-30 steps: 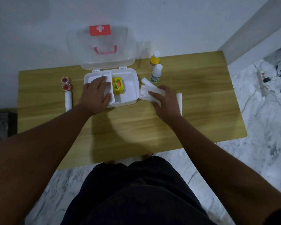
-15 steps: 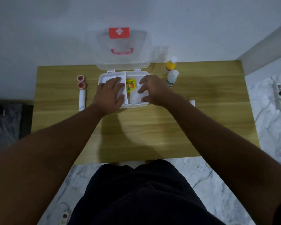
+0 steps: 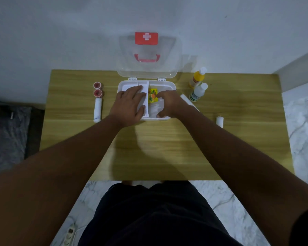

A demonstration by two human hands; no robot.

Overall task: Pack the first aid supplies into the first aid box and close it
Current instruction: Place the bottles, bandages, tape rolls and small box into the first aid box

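Note:
The white first aid box [image 3: 164,83] stands open at the back of the wooden table [image 3: 167,148], its clear lid [image 3: 148,68] leaning on the wall. My left hand [image 3: 128,105] lies flat with spread fingers over the left compartment. My right hand [image 3: 169,103] is curled inside the right compartment on white gauze packets [image 3: 155,108], beside a small yellow box [image 3: 152,97] at the divider. Another white packet [image 3: 186,100] lies just right of the box, partly hidden by my right wrist.
A yellow bottle [image 3: 196,78] and a white bottle [image 3: 197,93] stand right of the box. A white bandage roll [image 3: 219,121] lies further right. Left of the box are two red tape rolls [image 3: 97,89] and a white tube [image 3: 97,109]. Power strips lie on the marble floor.
My right hand picked up white packets from the table right of the box and carried them left into the right compartment. My left hand stayed on the left compartment.

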